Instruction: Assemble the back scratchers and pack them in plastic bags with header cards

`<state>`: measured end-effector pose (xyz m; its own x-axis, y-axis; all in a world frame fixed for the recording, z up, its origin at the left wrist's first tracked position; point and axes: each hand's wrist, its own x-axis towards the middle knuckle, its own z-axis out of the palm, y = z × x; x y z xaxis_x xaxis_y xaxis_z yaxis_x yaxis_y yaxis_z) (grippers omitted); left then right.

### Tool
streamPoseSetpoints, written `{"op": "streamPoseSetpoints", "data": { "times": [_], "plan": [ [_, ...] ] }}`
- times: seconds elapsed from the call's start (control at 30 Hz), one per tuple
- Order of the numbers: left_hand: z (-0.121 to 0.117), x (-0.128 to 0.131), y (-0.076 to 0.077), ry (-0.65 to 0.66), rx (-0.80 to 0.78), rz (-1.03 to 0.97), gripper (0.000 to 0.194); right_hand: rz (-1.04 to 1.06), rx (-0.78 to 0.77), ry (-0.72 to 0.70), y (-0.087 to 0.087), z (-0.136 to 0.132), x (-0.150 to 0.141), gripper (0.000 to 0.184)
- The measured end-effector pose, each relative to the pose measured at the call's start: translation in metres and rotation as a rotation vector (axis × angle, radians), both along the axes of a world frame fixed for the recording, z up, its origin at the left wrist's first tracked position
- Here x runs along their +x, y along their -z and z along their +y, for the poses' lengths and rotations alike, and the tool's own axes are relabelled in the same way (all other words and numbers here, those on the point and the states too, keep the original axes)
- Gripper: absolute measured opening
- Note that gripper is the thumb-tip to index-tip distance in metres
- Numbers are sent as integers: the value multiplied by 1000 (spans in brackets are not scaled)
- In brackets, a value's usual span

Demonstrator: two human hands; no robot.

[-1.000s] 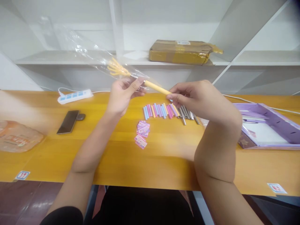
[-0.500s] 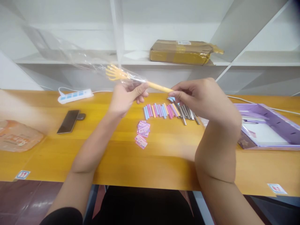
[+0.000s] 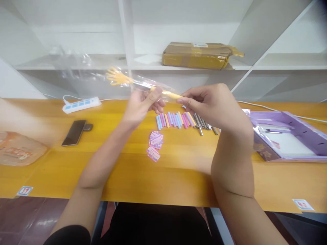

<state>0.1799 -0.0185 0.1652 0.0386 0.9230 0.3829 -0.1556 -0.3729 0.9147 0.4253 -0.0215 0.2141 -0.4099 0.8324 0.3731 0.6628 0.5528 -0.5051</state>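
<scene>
Raised above the table is a back scratcher [image 3: 119,77] with a yellow hand-shaped head, a metal rod and a yellow handle. A clear plastic bag [image 3: 84,64] surrounds its head and rod and reaches over part of the handle. My left hand [image 3: 139,105] pinches the scratcher through the bag near the middle. My right hand [image 3: 206,103] grips the handle's end between thumb and fingers. Below lie several pastel tubes [image 3: 173,120] in a row, several metal rods [image 3: 200,124] partly behind my right hand, and a small pile of pink cards [image 3: 155,141].
A purple box [image 3: 276,157] holding papers and a pen stands on the right. On the left are a phone [image 3: 74,132], a white power strip [image 3: 81,104] and an orange package [image 3: 21,149]. A taped cardboard box [image 3: 196,56] sits on the shelf behind.
The back scratcher has slid left and deeper into the bag, which now covers part of the handle. My right hand has shifted slightly left with it.
</scene>
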Motion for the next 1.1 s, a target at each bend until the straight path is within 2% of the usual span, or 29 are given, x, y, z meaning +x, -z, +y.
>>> {"op": "streamPoseSetpoints", "data": {
  "times": [0.2, 0.33, 0.47, 0.57, 0.63, 0.8, 0.93, 1.1],
  "plan": [
    [5, -3, 0, -90, 36, -18, 41, -55, -124, -164, -2, 1, 6, 28],
    [6, -4, -1, -63, 5, -50, 43, -26, -153, -198, -2, 0, 9, 25],
    [3, -6, -2, -65, 13, -52, 37, -53, -25, -229, 1, 3, 8, 25],
    [3, -7, -1, -49, 31, -57, 35, -50, 131, -224, 4, 8, 5, 34],
    [3, -7, 0, -31, 37, -51, 38, -33, 175, -204, 6, 10, 2, 39],
    [3, -6, 0, -41, 12, 25, 42, -3, 173, -192, 7, 12, 1, 44],
    [1, -8, -2, -58, 33, 30, 43, -15, 144, -281, 6, 9, 7, 37],
    [1, -10, -2, -28, 35, 31, 44, -19, 163, -270, 5, 7, 7, 28]
  ]
}}
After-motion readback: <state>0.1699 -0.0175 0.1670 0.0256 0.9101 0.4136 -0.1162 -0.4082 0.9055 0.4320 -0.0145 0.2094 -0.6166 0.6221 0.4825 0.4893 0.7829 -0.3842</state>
